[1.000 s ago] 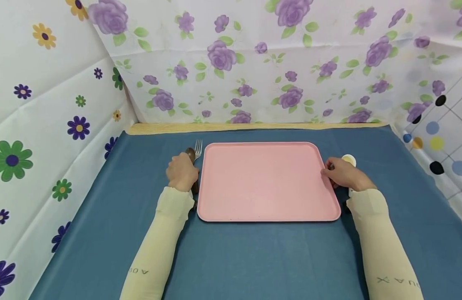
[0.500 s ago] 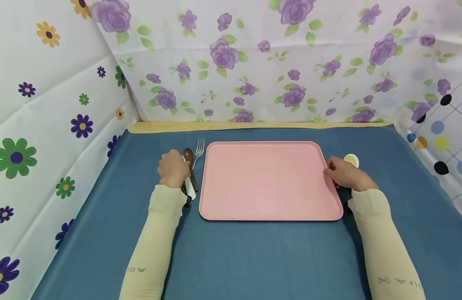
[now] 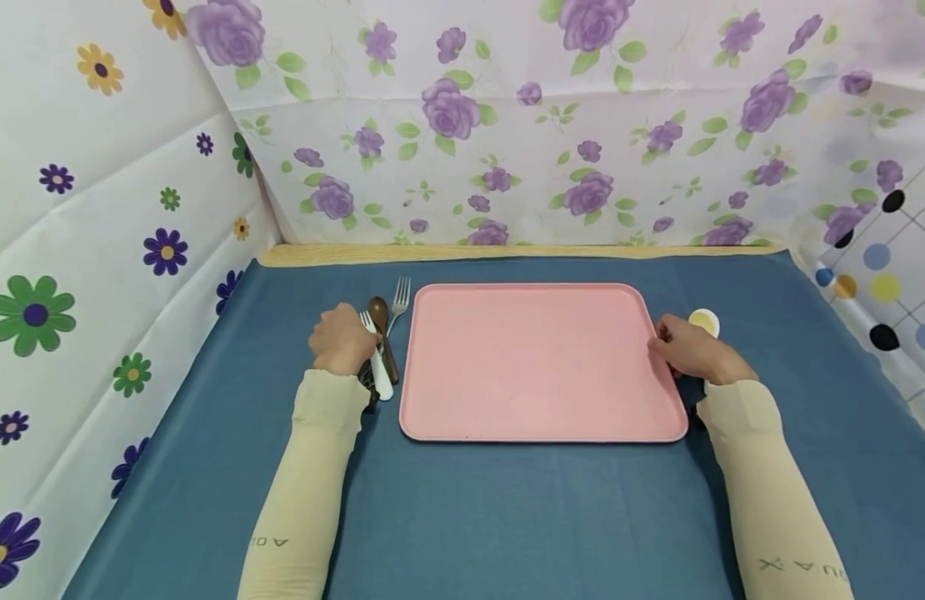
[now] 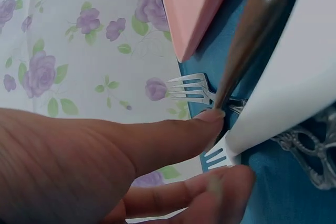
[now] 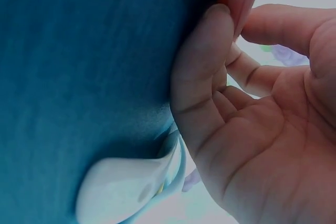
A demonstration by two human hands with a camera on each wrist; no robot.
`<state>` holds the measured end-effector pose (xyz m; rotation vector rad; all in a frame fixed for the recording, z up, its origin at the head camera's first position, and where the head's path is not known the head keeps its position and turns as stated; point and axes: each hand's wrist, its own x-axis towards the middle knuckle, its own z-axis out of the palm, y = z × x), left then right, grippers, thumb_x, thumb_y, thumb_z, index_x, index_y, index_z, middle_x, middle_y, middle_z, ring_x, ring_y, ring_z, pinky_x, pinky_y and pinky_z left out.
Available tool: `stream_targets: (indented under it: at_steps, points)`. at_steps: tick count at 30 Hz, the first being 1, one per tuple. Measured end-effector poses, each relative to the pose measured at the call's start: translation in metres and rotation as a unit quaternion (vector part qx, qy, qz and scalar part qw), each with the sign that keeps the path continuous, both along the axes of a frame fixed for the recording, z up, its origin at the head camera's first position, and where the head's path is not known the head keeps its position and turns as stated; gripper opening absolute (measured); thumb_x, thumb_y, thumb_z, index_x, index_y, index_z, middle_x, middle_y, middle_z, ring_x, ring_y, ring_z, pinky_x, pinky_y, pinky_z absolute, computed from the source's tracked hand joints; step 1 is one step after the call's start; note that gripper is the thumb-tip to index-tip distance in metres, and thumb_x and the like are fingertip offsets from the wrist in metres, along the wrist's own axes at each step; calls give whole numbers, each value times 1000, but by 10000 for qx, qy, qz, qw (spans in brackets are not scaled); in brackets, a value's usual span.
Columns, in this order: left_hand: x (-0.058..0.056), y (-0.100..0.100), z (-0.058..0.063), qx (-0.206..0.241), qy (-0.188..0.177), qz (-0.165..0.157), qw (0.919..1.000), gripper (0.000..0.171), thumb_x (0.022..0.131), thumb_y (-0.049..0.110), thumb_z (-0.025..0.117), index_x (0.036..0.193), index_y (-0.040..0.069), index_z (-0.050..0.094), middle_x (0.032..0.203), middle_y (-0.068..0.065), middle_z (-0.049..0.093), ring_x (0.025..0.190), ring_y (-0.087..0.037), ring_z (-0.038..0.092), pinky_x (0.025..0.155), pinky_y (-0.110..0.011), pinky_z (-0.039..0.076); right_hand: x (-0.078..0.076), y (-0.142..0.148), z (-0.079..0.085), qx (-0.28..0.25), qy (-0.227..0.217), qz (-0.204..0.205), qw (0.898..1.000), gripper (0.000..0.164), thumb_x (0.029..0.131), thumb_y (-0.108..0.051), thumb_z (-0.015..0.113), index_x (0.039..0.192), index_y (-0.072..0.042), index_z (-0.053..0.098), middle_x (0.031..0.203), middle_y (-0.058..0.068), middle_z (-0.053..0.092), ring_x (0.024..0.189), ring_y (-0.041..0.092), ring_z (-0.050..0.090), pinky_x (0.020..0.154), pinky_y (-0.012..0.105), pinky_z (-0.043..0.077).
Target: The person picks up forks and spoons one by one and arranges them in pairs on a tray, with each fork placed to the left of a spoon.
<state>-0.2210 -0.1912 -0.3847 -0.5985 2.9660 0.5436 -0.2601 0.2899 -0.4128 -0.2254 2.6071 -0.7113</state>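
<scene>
A pink tray (image 3: 543,362) lies on the blue cloth. My right hand (image 3: 691,346) pinches its right edge; in the right wrist view, thumb and fingers meet either side of the tray's rim (image 5: 239,3). Left of the tray my left hand (image 3: 341,337) has thumb and fingers curled round the tined end of a white fork (image 3: 381,375). The fork's white handle (image 4: 296,72) looms large in the left wrist view. Beside it lies a brown spoon (image 3: 377,310). A metal fork (image 3: 401,293) runs beneath these two, its ornate handle (image 4: 310,153) showing past the white fork.
Beyond my right hand is a small white item with a yellow inside (image 3: 704,319), partly covered by the hand. A white spoon-like thing (image 5: 123,190) shows below the right hand. Flower-printed sheets (image 3: 447,108) wall off the back and sides.
My left hand has shifted left, uncovering the brown spoon and the white fork. The brown spoon's bowl has swung slightly left. My right hand and the tray hold still.
</scene>
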Motion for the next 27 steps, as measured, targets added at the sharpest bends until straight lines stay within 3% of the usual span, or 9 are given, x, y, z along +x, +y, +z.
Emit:
stream_targets:
  at_steps: [7, 13, 21, 27]
  points:
    - [-1, 2, 0, 137, -273, 26, 9995, 44, 83, 28, 74, 107, -8, 66, 92, -25, 65, 75, -38, 62, 71, -52, 54, 0, -1, -1, 26, 61, 14, 10000, 25, 101, -20, 43, 107, 5, 45, 83, 15, 52, 68, 22, 56, 61, 34, 48]
    - [0, 2, 1, 325, -383, -19, 9987, 39, 84, 22, 72, 106, -9, 65, 90, -25, 64, 75, -38, 62, 71, -52, 54, 0, -1, 0, 62, 95, 59, 9999, 24, 101, -19, 44, 106, 4, 45, 82, 14, 52, 67, 21, 55, 60, 34, 47]
    - [2, 0, 3, 676, -417, -79, 9968, 29, 84, 17, 72, 96, -9, 66, 75, -18, 64, 56, -26, 61, 49, -37, 51, 0, -1, -1, 109, 81, 24, 9999, 24, 101, -20, 43, 105, 4, 44, 81, 14, 51, 67, 22, 55, 61, 34, 46]
    - [4, -1, 6, 750, -481, -63, 9960, 24, 84, 12, 68, 96, -8, 65, 74, -18, 64, 55, -24, 61, 46, -34, 50, 2, -2, 0, 104, 159, 12, 9998, 23, 101, -19, 44, 104, 4, 45, 81, 14, 51, 67, 22, 54, 61, 35, 45]
